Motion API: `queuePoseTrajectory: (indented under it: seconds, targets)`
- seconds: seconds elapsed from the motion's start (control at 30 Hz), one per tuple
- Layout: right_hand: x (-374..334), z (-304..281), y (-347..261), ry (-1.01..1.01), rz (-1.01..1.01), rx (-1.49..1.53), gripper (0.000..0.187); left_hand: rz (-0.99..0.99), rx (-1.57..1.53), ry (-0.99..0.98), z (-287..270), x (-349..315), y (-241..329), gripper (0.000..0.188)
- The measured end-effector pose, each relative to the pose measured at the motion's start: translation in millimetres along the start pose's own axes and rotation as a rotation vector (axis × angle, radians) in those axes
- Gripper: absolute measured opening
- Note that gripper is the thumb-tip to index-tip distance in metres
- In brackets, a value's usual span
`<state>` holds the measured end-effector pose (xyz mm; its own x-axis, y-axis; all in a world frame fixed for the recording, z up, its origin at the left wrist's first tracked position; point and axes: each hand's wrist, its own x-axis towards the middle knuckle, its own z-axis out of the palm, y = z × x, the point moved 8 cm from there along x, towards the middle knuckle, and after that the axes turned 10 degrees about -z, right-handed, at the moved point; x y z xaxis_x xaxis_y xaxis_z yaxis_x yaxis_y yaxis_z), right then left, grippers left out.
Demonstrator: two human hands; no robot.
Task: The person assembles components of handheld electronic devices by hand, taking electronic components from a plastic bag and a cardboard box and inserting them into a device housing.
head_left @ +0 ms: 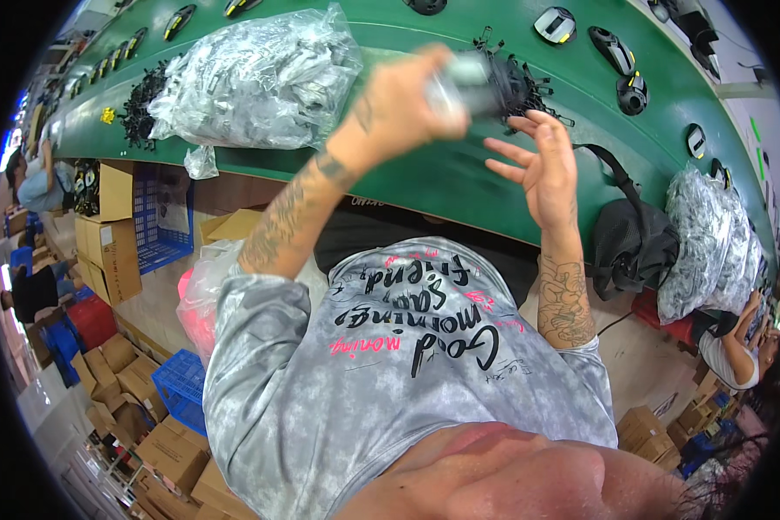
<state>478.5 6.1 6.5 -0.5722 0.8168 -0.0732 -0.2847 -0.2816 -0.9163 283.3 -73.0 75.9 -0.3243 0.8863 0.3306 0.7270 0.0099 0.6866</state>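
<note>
My left hand (407, 100) is closed around a black and light-grey object (494, 85), smeared by motion, so its kind cannot be made out. It hangs over the green workbench (407, 186). Just right of it, my right hand (548, 169) has its fingers spread, with nothing in them. A pile of small black clip-like parts (537, 87) lies behind the held object. To the left on the bench sits a large clear plastic bag (251, 82) full of wrapped pieces.
Black devices with grey and yellow marks, such as one (611, 50), stand along the bench's far side. At right are a black mesh bag (633, 243) and a bag of wrapped pieces (715, 238). Cardboard boxes (173, 451) and a blue crate (182, 390) stand on the floor.
</note>
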Motion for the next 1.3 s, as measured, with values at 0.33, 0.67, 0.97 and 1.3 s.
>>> queuePoseTrajectory:
  seconds: [0.33, 0.67, 0.97, 1.3]
  targets:
    - [-10, -24, -15, -0.091, 0.069, -0.1, 0.039, -0.58, 0.575, 0.243, -76, 156, -250, 0.065]
    - [21, 72, -24, -0.386, -0.626, -1.254, 0.029, -0.558, 0.566, 0.158, 24, 173, -203, 0.06]
    - [104, 110, 58, -0.469, -0.538, -1.644, 0.03, -0.576, -0.748, -0.014, -19, 34, -95, 0.068]
    - [72, 33, -20, -0.133, -0.26, -0.882, 0.018, -0.675, -1.439, -0.303, 39, -94, -87, 0.074]
